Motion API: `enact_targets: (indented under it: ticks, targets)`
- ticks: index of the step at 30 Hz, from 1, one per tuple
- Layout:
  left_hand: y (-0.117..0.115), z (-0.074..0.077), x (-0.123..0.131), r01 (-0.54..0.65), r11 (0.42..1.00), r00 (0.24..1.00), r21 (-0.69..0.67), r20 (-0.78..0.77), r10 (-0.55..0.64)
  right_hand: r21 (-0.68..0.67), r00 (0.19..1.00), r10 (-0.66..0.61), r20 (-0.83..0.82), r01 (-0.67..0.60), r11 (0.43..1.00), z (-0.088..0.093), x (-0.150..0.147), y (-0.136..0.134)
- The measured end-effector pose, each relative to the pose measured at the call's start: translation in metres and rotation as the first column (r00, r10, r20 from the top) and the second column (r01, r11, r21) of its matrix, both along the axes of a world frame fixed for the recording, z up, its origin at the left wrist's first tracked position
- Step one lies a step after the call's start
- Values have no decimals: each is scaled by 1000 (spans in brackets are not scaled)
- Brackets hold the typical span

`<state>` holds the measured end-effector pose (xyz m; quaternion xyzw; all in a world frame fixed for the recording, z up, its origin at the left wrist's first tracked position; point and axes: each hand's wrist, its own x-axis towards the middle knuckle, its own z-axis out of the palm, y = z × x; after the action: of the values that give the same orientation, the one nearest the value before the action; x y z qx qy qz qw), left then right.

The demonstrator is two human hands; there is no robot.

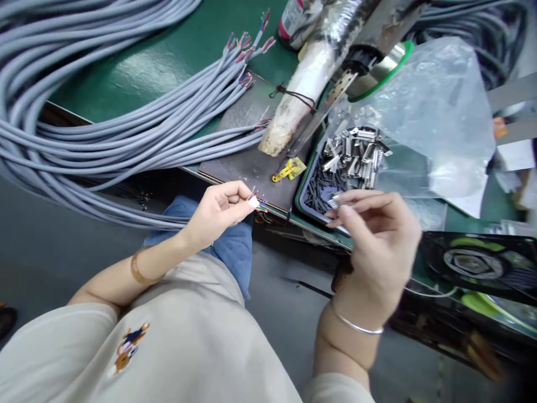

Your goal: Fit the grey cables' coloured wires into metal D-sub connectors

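My left hand (220, 212) pinches the end of a grey cable (165, 223) in front of the bench edge. Thin coloured wires (262, 207) stick out past its fingertips. My right hand (381, 246) is closed on a small silvery connector (334, 201), held between thumb and fingers over the near side of a parts bin (300, 195). Inside that bin lie a heap of metal connector pieces (356, 159) and many short dark pieces (321, 187). The two hands are apart, and the connector does not touch the wires.
A large bundle of grey cables (146, 129) crosses the green bench (146, 67), stripped ends facing right. A wrapped white post (293, 106) slants over a dark board (247, 162) with a yellow clip (289, 169). Right are a plastic bag (440, 112) and black fan-like device (478, 263).
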<state>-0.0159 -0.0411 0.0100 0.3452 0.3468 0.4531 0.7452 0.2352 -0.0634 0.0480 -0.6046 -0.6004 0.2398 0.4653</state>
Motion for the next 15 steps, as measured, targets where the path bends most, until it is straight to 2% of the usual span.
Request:
enact_targets:
  ticks: [1,4,7,10,12,15]
  targets:
    - [0,0,2,3,999,999,48,-36,-1,2,997,58,-57,-58,998,-1,-12,-6]
    - [3,1,6,32,989,992,143,-129,-13,47,978,111,-175,-104,993,-13,-39,-12]
    - [6,0,8,54,984,985,170,-171,-24,150,979,16,-203,14,989,-27,-54,-9]
    - [8,-1,9,51,987,982,154,-187,-22,280,973,-85,-215,144,949,-36,-64,-6]
    - [9,-1,10,34,989,981,142,-194,-5,343,971,-92,-222,166,925,-39,-69,-5]
    - [10,-1,12,6,990,982,139,-188,20,358,982,-55,-178,116,926,-44,-72,-5]
